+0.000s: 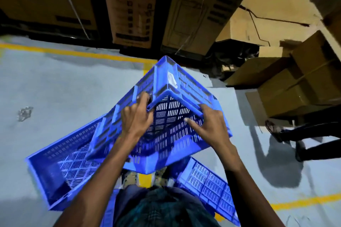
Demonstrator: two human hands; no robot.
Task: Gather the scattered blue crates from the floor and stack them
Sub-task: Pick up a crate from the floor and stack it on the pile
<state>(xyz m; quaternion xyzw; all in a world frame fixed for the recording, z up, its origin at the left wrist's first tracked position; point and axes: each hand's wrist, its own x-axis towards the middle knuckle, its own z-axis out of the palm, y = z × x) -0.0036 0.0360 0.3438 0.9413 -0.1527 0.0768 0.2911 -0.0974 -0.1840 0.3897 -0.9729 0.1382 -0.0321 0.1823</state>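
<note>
I hold a blue slotted crate tilted in the air in front of me, one corner pointing up and away. My left hand grips its near rim with curled fingers. My right hand grips the rim to the right, with the thumb inside against the slotted wall. Below it on the grey floor, at the lower left, a second blue crate lies open side up. A third blue crate lies at the lower right by my feet, partly hidden by my arm and body.
Tall cardboard boxes line the far side behind a yellow floor line. More brown cartons are piled at the right. Another person's legs and feet stand at the right edge. A crumpled scrap lies on the floor at the left.
</note>
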